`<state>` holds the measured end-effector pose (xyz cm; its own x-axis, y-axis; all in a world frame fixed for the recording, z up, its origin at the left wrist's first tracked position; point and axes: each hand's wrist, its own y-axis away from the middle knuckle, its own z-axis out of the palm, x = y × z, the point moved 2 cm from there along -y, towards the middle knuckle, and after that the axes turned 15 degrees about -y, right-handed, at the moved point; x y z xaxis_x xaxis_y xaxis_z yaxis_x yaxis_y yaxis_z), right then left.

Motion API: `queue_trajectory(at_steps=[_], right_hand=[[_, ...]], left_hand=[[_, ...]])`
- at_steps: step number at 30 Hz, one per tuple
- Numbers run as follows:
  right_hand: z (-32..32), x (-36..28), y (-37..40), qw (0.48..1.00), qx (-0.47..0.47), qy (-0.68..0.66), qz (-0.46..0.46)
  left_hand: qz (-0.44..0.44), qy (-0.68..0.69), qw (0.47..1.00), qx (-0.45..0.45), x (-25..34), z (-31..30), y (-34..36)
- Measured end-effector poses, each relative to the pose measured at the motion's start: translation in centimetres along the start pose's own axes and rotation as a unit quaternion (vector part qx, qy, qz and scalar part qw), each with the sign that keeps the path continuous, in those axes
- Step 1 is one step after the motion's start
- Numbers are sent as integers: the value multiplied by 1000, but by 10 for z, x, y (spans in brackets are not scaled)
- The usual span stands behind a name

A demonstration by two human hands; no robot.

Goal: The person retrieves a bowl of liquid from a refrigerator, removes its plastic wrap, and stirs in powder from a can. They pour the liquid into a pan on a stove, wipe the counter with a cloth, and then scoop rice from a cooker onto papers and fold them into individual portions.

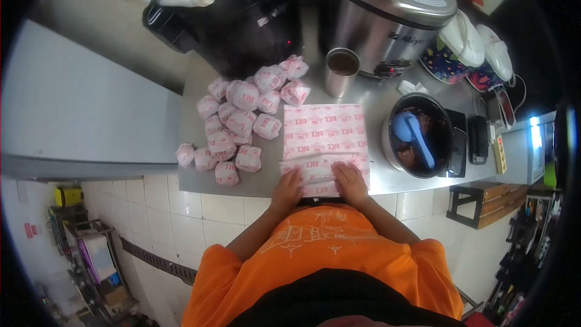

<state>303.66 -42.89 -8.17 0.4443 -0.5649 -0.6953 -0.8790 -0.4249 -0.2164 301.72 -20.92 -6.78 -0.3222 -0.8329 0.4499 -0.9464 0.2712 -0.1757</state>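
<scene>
Red-printed white wrapping paper (325,127) lies on the steel table in front of me, with a folded, raised strip across its near part. My left hand (288,189) rests at the left end of that strip, and my right hand (350,181) presses on its right part with fingers spread. What lies under the folded paper is hidden. To the left is a pile of several wrapped bundles (241,122) in the same paper. On the right stands a pot (393,145) holding brown food and a blue scoop (417,139).
A metal cup (337,83) of brown liquid stands behind the paper. Farther back are a black cooker (242,30) and a steel cooker (387,24). Floral containers (448,60), a black device (478,139) and a yellow power strip (501,155) sit at the right.
</scene>
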Motion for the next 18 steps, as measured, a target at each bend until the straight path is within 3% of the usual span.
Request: queue_trajectory(at_steps=[2,4,5,9,11,15,17,18], right_hand=[[-13,4,3,998,25,34,-48],[-20,8,-7,998,14,51,-17],[-22,9,-13,999,16,42,1],[-34,11,-47,991,-2,108,82],[-37,7,-69,951,-124,177,220],[-28,-3,-86,957,-121,200,174],[-8,-2,-78,976,-125,162,73],[0,2,-71,977,-129,159,66]], left_hand=[[5,8,1000,15,-7,4,4],[9,-70,997,-11,-12,5,5],[-25,-68,997,-12,-11,3,0],[13,-32,999,-31,-32,15,-22],[-114,8,984,-137,-39,12,-34],[-159,40,977,-138,-34,1,-51],[-23,-129,990,-45,-22,-10,-63],[-31,-132,990,-44,-21,-9,-63]])
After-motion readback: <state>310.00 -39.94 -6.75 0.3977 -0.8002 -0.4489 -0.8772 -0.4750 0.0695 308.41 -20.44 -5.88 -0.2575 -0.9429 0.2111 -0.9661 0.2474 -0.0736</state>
